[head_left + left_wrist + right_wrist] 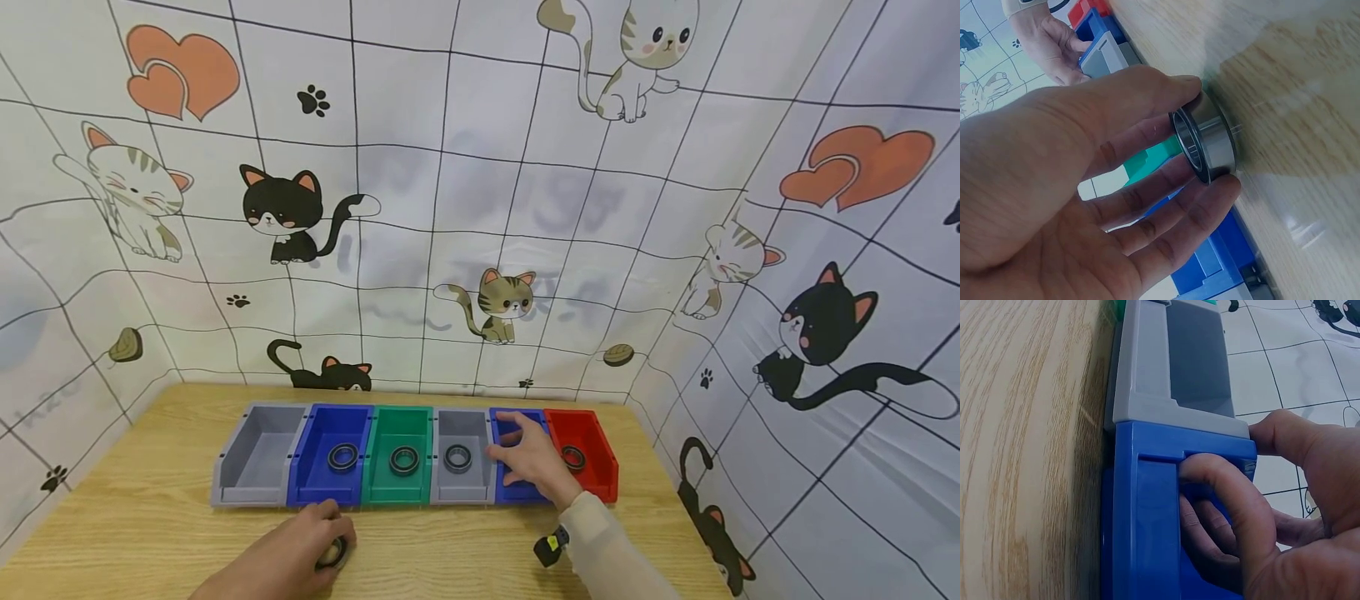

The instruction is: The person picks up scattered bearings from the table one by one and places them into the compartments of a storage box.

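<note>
A metal ball bearing stands on its edge on the wooden table. My left hand grips it, thumb on one side and fingertips on the other. In front of the row of bins, this hand is at the table's near left part. My right hand reaches into the right blue bin, its fingers spread and bent over the rim. No object shows between those fingers; part of the bin's inside is hidden behind them. Further bearings lie in the left blue bin, green bin, right grey bin and red bin.
The leftmost grey bin shows a bare floor. All the bins stand side by side on the wooden table. A cloth printed with cats hangs behind and at the sides. A black and yellow device sits at the right wrist.
</note>
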Demonstrator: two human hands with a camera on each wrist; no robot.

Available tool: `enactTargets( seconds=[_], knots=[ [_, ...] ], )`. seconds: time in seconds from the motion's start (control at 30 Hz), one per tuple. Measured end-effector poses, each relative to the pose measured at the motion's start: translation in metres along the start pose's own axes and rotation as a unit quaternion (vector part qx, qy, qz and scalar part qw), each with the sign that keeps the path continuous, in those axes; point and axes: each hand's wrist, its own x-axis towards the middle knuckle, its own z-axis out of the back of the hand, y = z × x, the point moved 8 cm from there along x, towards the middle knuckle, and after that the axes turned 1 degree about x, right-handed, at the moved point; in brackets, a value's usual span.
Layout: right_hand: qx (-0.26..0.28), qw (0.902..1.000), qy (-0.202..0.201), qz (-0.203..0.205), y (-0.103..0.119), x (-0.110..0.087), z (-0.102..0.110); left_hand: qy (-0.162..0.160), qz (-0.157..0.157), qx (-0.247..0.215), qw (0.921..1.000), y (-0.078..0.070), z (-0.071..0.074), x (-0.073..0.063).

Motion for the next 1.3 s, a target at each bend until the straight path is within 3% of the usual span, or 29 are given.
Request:
enactTargets(
  seconds=[0.37,0.57,0.9,1.07,1.3],
  knots=[
    [0.006,1.0000,0.004,0.004,0.003,-0.001,-0.001,-0.045,0.004,0.008,0.9989,-0.002,0.012,-0.003],
    [0.002,1.0000,0.003,0.003,0.002,0.000,0.000,-0.068,0.021,0.021,0.9972,0.000,0.023,-0.004],
    [0.000,1.0000,0.002,0.004,0.001,0.000,0.000,-0.136,-0.014,0.087,0.9868,0.003,0.045,-0.009],
    [-0.001,1.0000,-0.001,0.003,0.001,0.000,0.000,-0.147,-0.012,0.085,0.9854,0.007,0.050,-0.010],
    [0.004,1.0000,0.002,0.002,0.000,0.000,0.000,-0.192,-0.027,0.095,0.9764,0.010,0.063,-0.015]
  ],
)
